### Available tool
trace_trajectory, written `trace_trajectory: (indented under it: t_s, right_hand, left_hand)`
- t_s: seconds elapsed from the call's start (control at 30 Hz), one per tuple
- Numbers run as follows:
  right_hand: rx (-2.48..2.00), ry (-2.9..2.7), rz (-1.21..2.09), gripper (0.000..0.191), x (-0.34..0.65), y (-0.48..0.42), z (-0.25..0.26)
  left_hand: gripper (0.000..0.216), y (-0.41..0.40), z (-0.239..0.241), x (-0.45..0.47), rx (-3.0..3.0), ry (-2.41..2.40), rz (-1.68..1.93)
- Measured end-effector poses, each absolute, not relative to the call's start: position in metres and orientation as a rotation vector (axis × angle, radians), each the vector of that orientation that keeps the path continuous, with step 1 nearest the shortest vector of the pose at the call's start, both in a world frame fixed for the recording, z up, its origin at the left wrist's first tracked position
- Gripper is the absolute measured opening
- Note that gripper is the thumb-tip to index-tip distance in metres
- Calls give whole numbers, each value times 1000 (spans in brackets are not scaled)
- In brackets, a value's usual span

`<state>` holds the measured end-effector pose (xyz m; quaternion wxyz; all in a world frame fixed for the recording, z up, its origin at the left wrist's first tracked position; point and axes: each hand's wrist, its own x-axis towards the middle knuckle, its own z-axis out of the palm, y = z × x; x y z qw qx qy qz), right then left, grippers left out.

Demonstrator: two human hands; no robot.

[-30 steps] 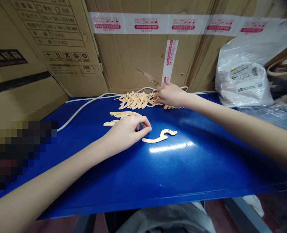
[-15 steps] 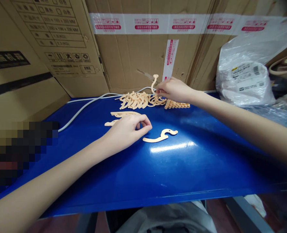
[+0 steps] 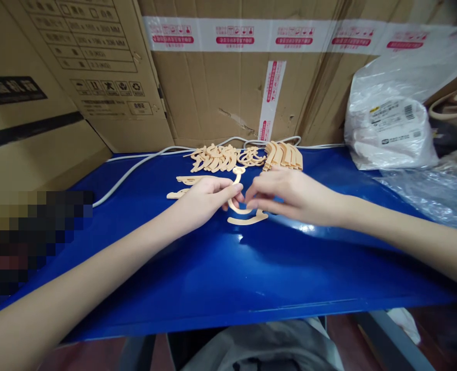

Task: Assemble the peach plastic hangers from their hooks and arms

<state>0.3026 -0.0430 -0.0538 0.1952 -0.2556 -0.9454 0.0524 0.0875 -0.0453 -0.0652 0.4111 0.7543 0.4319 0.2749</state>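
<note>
A beige plastic hook (image 3: 238, 210) with a round, flat end is held above the table between my two hands. My left hand (image 3: 203, 202) pinches its stem just below the round end. At the curved end, the fingers of my right hand (image 3: 295, 193) are closed on the hook. Just beneath lies a beige curved hanger arm (image 3: 246, 221), its right part hidden by my right hand. Beside my left hand are two folded-looking beige pieces (image 3: 187, 180), partly covered by it.
Along the back of the blue table (image 3: 213, 278) lie a pile of beige arms (image 3: 213, 157), several loose hooks (image 3: 250, 156) and a neat row of curved pieces (image 3: 284, 154). A white cable (image 3: 131, 175) runs behind. Cardboard boxes (image 3: 220, 93) and a plastic-wrapped bundle (image 3: 390, 129) border the table.
My right hand has brought the hook from the back pile down and toward me. My left hand, holding nothing before, now grips its stem. The row of curved pieces has come into view.
</note>
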Motion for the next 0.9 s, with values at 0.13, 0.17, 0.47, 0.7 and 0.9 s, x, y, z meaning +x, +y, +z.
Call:
trace_trajectory:
  t_s: [0.13, 0.17, 0.47, 0.7, 0.9]
  right_hand:
    - [-1392, -2222, -104, 33, 338, 7, -49]
    - [-1594, -2081, -169, 31, 351, 22, -49]
    - [-2039, -1810, 274, 54, 427, 86, -83]
    - [-1906, -1687, 438, 24, 420, 86, -85]
    - [-1820, -1594, 335, 31, 415, 75, -71]
  left_hand:
    - [31, -41, -67, 85, 1837, 1154, 727]
    - [31, -41, -67, 84, 1823, 1167, 727]
    - [14, -42, -67, 85, 1806, 1193, 628]
    - [19, -40, -62, 83, 1875, 1214, 630]
    - [33, -35, -65, 78, 1908, 1181, 754]
